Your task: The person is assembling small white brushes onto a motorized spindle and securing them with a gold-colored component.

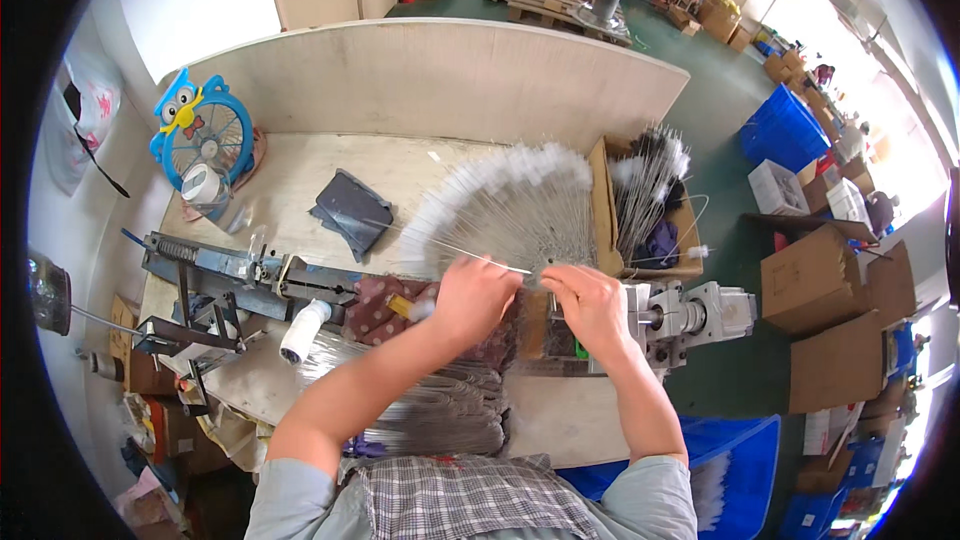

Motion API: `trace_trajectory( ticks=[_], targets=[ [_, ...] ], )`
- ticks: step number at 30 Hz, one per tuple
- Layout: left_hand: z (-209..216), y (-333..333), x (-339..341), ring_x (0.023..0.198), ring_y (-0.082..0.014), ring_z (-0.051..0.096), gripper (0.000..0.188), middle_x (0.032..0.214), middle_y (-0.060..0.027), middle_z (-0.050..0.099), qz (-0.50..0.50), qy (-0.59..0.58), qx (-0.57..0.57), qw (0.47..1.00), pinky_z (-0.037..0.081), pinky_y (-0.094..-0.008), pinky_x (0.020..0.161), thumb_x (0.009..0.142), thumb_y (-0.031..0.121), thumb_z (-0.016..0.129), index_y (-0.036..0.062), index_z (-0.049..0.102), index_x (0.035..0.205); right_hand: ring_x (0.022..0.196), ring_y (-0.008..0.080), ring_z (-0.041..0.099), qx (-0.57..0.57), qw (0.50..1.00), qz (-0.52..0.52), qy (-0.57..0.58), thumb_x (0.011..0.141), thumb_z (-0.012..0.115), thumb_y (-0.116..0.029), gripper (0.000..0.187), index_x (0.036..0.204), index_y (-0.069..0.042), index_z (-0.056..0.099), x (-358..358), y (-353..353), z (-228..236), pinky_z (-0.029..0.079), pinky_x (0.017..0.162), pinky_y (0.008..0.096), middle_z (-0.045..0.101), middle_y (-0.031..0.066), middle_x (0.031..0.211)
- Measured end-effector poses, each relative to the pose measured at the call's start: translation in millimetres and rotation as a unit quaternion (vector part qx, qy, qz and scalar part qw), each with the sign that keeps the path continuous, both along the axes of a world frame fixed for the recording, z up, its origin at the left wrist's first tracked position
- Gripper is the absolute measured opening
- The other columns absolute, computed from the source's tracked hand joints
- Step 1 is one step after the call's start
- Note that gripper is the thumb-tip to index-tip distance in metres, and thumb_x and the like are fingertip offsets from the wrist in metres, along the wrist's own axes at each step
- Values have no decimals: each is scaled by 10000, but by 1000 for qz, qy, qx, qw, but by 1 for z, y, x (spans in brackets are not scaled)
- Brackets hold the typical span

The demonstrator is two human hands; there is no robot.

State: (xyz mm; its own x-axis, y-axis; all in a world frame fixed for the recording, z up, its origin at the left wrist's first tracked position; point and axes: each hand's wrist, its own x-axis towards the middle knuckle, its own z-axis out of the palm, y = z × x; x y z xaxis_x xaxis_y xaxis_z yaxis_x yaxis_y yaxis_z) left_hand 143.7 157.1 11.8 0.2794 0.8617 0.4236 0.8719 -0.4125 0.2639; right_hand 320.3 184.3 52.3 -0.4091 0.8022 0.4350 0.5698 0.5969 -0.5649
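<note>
Head view: L hand [480,292] is pinching a thin wire [460,250], which is slanting over the worktop [300,165] nr a fan of white-tufted wires [510,190]. R hand [592,305] is curling its fingers just beside the wire's end; can't tell if it's gripping. Red print is showing on a plastic bag [100,108] to the L, too small to make out.

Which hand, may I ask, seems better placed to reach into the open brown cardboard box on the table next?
Probably the right hand: it is nearer that brown cardboard box, while the left hand sits farther left.
</note>
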Motion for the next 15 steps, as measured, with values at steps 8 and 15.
trace_trajectory(
  ticks=[8, 15],
  targets=[
    [-18, -19, -29, 1025, -249, 564, 205, 1021, -70, 604, -41, 8, 39, 998, 426, -404, 902, 758, 154, 668, 123, 666, 960, 738, 250, 591, -133, 979, 117, -97, 736, 686, -252, 129, 798, -144, 719, 5, 3, 13, 481, 668, 373, 651, 56, 713],
    [-1, -140, -68, 786, -209, 642, 143, 826, -84, 654, 72, -302, -122, 943, 505, -297, 707, 787, 50, 665, 44, 668, 930, 779, 224, 562, -29, 958, 284, -30, 730, 667, -238, 118, 731, -122, 686, -93, -6, 18, 475, 693, 342, 629, 2, 709]
  ],
)
